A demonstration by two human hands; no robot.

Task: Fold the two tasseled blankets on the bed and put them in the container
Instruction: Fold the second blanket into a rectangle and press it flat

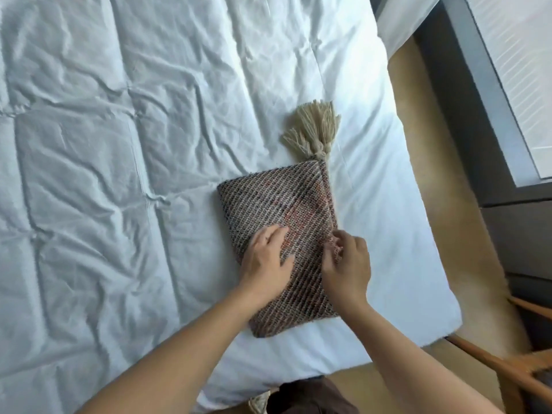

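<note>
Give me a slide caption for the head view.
Left hand presses folded tasseled blanket on bed; right hand pinches its edge.

The bed (119, 144) is covered by a white quilted duvet (89, 264), stitched into big squares and heavily creased. Near its right edge lies one folded blanket (268, 204), a woven rectangle of brown, cream and reddish threads, flat on the duvet. A bunch of beige tassels (313, 130) fans out from its far corner onto the white cover. Beyond the bed's right edge runs a tan floor (448, 219), just beside the mattress.
</note>
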